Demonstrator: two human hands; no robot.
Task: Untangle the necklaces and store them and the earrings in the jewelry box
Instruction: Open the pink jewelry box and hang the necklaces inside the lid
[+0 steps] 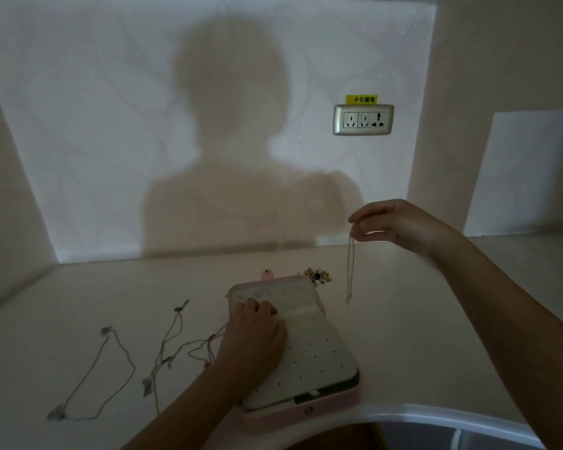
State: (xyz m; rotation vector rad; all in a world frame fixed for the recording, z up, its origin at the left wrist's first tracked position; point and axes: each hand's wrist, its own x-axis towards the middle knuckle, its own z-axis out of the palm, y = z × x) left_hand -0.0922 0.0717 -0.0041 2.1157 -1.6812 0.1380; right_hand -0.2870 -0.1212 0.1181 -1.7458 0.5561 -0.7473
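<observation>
One "小心触电" label (361, 99) beyond jewelry box (322, 368)

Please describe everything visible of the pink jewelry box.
The jewelry box is pink and lies open and flat on the pale counter near its front edge. A cream panel dotted with rows of small dark holes covers the near half; the far half shows a pale lining. A snap stud sits on its front wall. The left hand rests on the panel, fingers curled at its far edge.

Necklaces (176, 345) clutter counter (420, 336) left of jewelry box (306, 418); right side open.
</observation>
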